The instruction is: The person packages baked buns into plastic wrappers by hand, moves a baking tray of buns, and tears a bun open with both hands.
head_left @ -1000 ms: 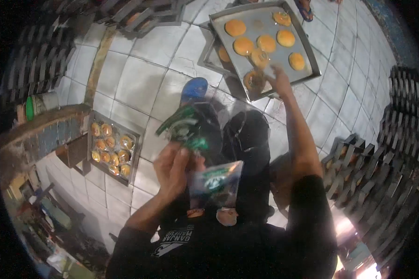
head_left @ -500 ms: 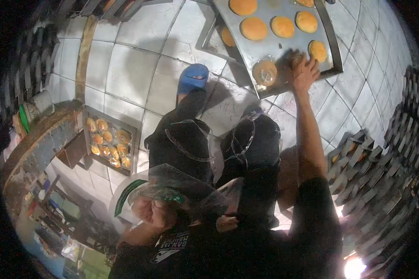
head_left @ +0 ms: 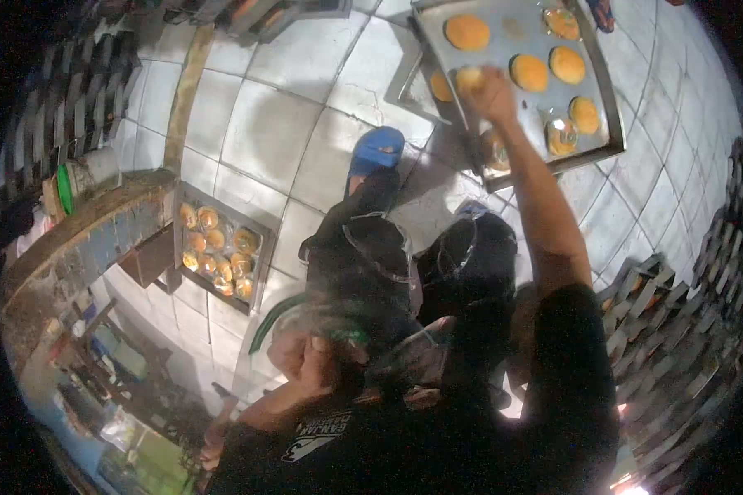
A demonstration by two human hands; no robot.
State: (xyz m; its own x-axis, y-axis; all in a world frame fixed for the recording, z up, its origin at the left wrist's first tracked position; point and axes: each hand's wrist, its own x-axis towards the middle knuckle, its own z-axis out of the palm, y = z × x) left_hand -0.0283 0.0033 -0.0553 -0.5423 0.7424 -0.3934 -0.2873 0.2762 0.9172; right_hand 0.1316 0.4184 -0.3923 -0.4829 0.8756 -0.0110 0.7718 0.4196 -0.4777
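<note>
My right hand (head_left: 494, 99) reaches over a metal baking tray (head_left: 516, 111), its fingers closed on a round golden bun (head_left: 469, 80) at the left side. Motion blurs the fingertips. Two buns in clear wrap lie near it: one wrapped bun (head_left: 562, 134) toward the tray's near right, another (head_left: 497, 153) partly hidden behind my forearm. Several unwrapped buns, such as this one (head_left: 529, 73), rest on the same tray. Close to my body, my left hand (head_left: 309, 359) is closed around clear plastic bags (head_left: 347, 330) with green print.
Another tray (head_left: 404, 91) shows under the bun tray, with a bun in it. To the left, a tray of wrapped buns (head_left: 260, 285) sits beside a worn counter edge (head_left: 99, 202). A foot in a blue sandal (head_left: 378, 150) stands on white tiles. Stacked dark slats (head_left: 660, 322) are at right.
My right hand has left a wrapped bun on the tray's near side and moved left to an unwrapped bun. My left hand keeps the bags. The whole view has shifted slightly.
</note>
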